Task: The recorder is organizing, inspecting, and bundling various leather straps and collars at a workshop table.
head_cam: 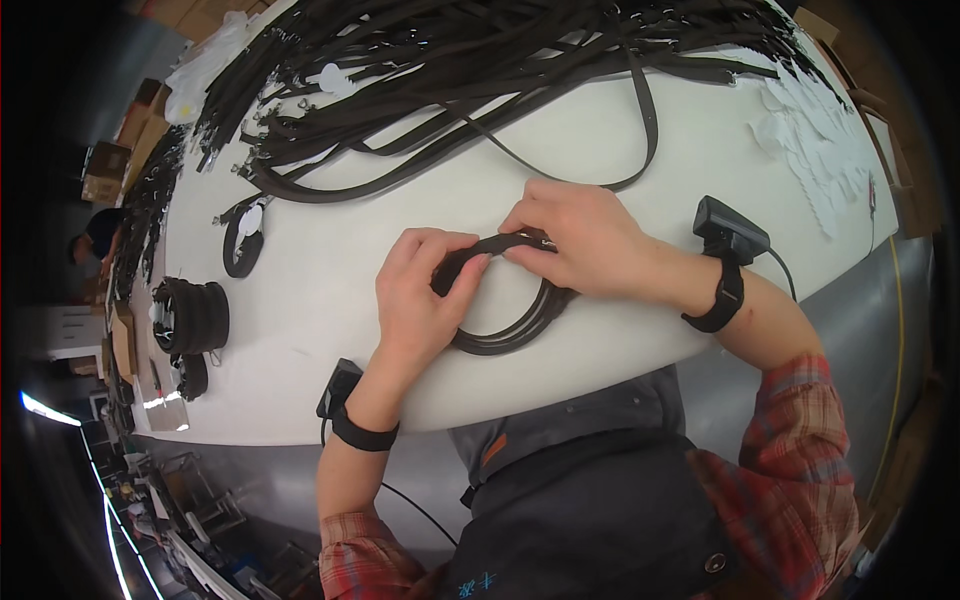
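Observation:
A black strap wound into a ring-shaped coil [504, 339] stands over the white tabletop before me, its layers loosely spread along the lower side. My left hand [420, 289] pinches the coil's upper left between thumb and fingers. At the upper right, my right hand [577, 240] grips the same coil, and small shiny metal bits show beside its fingertips. Both thumbs point toward each other across the top of the ring. The part of the strap under my right palm is hidden.
Many loose black straps [450, 97] with metal ends pile across the far side of the white table [300, 315]. Finished-looking rolls [196, 316] stack at the left, near a single coil [244, 240] with a white tag. Thin white pieces [814, 142] lie at the right.

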The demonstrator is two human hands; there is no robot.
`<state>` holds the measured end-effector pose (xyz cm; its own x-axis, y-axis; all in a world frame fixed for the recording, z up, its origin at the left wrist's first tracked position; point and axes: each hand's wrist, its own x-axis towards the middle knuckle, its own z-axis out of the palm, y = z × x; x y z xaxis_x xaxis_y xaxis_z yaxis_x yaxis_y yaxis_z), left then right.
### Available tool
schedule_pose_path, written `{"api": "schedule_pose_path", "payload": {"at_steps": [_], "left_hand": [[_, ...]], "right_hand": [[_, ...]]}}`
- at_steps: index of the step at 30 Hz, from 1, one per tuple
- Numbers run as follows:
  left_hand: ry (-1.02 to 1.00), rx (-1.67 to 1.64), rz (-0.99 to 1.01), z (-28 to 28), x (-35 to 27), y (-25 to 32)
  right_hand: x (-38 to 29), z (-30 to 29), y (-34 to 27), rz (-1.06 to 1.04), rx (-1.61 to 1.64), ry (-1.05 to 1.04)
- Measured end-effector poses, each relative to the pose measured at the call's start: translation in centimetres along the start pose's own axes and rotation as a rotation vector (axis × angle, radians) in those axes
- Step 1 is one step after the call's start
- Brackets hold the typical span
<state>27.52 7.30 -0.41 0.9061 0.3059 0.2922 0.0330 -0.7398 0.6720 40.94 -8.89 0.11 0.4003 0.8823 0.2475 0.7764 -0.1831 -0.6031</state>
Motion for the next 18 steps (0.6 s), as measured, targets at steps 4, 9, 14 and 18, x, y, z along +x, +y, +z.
{"api": "schedule_pose_path", "payload": {"at_steps": [4,9,14,18], "left_hand": [[-0.003,0.068,0.067,0.0,0.5,0.1],[0.004,0.063,0.028,0.3,0.3,0.0],[0.027,-0.014,-0.016,0.5,0.2,0.0],[0.05,-0.071,-0.128,0.6,0.2,0.9]], "right_hand": [[0.0,-0.3,0.2,0.098,0.121,-0.033],[0.3,-2.5,1.8,0.161,0.462,-0.155],[0.3,-3.6,1.9,0.415,0.604,-0.306],[-0.1,-2.6,2.1,0.191,0.464,-0.193]]}}
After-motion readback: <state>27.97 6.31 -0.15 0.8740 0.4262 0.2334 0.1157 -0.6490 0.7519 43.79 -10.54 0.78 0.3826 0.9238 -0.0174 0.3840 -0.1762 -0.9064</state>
